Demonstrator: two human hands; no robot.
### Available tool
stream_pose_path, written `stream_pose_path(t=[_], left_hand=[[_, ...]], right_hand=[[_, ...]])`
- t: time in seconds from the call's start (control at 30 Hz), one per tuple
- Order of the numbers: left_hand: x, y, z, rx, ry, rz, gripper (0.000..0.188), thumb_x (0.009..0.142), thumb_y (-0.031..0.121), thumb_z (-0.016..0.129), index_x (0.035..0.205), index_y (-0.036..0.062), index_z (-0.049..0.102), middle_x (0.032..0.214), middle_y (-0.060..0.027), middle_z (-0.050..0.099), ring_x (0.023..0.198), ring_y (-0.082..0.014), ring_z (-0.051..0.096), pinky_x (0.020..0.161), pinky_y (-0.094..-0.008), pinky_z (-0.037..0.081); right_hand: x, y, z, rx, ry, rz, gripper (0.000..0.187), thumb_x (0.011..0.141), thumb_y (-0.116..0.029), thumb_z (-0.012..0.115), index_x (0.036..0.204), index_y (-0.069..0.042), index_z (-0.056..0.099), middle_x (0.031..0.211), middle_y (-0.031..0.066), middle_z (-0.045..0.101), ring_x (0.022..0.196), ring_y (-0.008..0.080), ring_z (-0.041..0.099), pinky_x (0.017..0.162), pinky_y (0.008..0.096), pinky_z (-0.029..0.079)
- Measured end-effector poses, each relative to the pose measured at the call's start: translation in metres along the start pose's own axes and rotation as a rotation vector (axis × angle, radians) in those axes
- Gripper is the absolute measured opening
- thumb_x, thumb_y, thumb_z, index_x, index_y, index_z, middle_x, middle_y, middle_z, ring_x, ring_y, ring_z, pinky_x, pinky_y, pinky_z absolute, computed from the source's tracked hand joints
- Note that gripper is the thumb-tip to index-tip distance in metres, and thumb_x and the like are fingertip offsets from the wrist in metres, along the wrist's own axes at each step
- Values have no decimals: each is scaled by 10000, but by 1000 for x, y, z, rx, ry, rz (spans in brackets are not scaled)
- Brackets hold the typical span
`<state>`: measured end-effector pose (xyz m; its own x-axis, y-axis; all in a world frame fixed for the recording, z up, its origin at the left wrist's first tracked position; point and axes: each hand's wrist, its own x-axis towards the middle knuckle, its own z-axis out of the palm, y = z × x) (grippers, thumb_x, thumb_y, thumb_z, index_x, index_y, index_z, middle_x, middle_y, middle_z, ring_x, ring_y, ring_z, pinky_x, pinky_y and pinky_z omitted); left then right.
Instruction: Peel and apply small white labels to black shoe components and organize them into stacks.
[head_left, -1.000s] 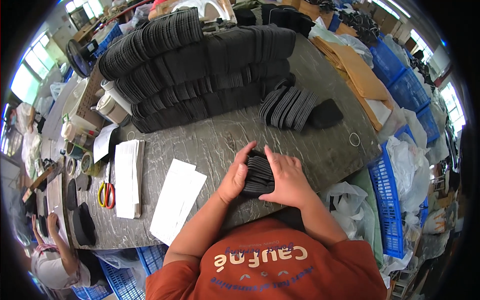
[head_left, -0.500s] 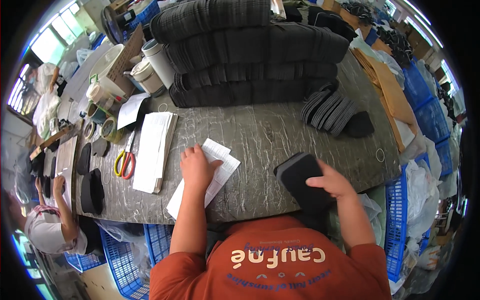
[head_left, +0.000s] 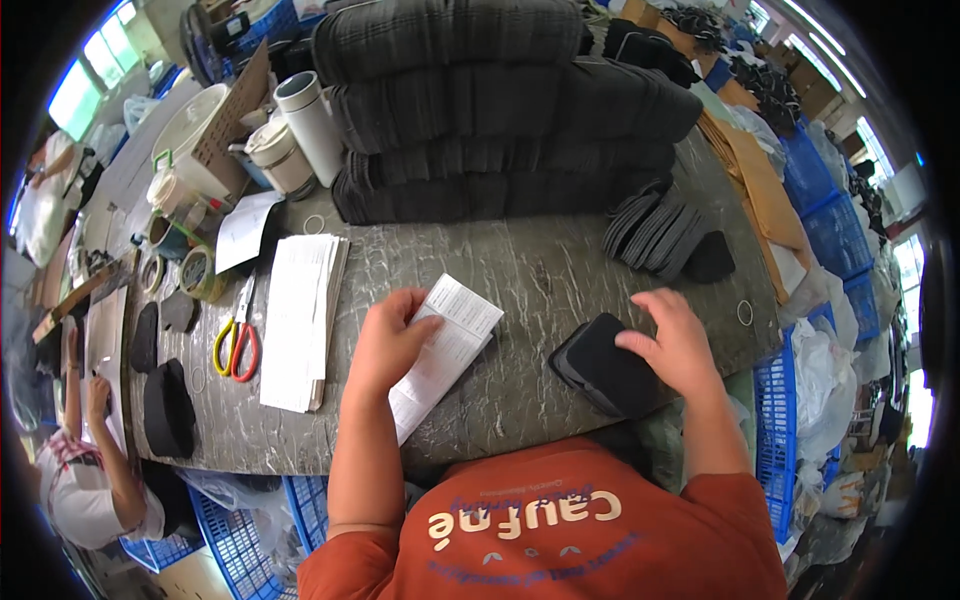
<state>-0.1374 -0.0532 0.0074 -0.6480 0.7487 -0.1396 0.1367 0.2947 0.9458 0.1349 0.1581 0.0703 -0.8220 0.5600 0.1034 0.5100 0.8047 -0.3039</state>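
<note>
My left hand pinches a few long printed paper slips, thumb on top, with the far end raised off the table. To the right, a small stack of black flat pads with rounded corners lies on the table near its front edge. Just beyond that stack's right side is my right hand, its fingers and thumb apart and nothing held. A thick pile of printed sheets lies left of my left hand, with red-and-yellow-handled scissors beside it.
Tall rows of stacked black pads fill the far middle of the table. A leaning row of pads lies at right. Tape rolls, a white tumbler and a mug stand far left. Blue baskets flank me. A co-worker sits at left.
My right hand has let go of the black pad stack, which now rests on the table. My left hand has gathered the spread slips together and lifted their far end.
</note>
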Motion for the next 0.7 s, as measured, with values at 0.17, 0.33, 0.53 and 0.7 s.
stream_pose_path(t=[0.17,0.33,0.53,0.7], left_hand=[[-17,32,14,-236,-284,18,96,860,5,620,948,-32,629,825,-8,645,755,-65,564,679,-223,448],[-24,44,40,-198,-303,61,138,906,110,636,918,-28,637,789,24,617,715,-31,521,618,-204,422],[-31,26,81,-165,-527,-7,185,889,160,663,848,-20,655,693,24,591,632,-38,500,533,-234,399],[-35,18,101,-274,-485,-153,178,894,157,658,841,-13,651,690,32,588,618,-36,485,523,-233,388]], right_hand=[[5,-61,17,847,7,-149,239,792,-40,719,961,-23,550,892,79,584,805,179,596,693,313,504],[-6,-59,43,1026,-175,-168,189,813,25,677,907,-29,522,801,40,581,720,125,583,665,266,478],[-20,-51,33,845,-14,-358,182,768,40,701,920,-36,638,813,71,631,730,205,623,667,296,500],[-44,-26,41,898,4,-352,163,759,67,696,869,-37,635,836,73,621,740,203,618,668,287,492]])
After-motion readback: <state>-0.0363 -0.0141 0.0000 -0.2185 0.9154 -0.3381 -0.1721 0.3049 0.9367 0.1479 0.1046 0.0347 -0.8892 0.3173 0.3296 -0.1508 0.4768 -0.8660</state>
